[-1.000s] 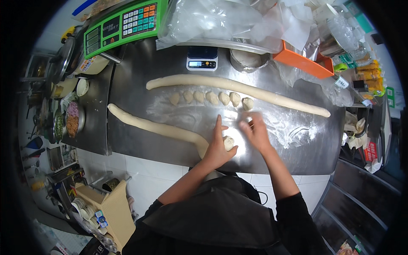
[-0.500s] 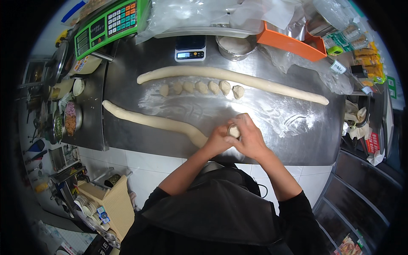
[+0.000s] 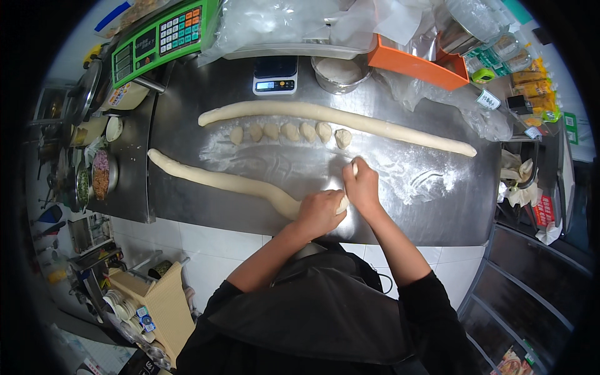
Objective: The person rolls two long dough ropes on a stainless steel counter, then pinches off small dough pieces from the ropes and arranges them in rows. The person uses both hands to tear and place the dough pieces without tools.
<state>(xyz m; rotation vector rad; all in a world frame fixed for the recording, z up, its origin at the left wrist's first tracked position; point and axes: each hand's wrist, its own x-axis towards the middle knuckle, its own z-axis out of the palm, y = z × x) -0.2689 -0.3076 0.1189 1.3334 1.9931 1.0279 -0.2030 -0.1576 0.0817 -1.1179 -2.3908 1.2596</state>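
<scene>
A thick dough rope (image 3: 215,179) runs from the left across the steel worktop (image 3: 206,209) to my left hand (image 3: 321,212), whose fingers are wrapped round its right end. A bit of dough shows past that fist. Just right of it and a little farther off, my right hand (image 3: 362,181) is closed, with a small pale piece of dough (image 3: 355,167) showing at its top. Most of that piece is hidden by the fingers. Beyond my hands several small dough pieces (image 3: 289,132) lie in a row. Behind them stretches a second, longer dough rope (image 3: 337,119).
White flour (image 3: 425,181) is spread over the middle and right. Along the back stand a small digital scale (image 3: 275,85), a metal bowl of flour (image 3: 340,72), an orange box (image 3: 419,64) and a green scale (image 3: 162,40). Bowls of chopped filling (image 3: 100,175) sit at the left.
My hands were together round a dough piece; now they are apart. The right has turned into a fist holding a piece, while the left grips the rope's end. The view has shifted slightly.
</scene>
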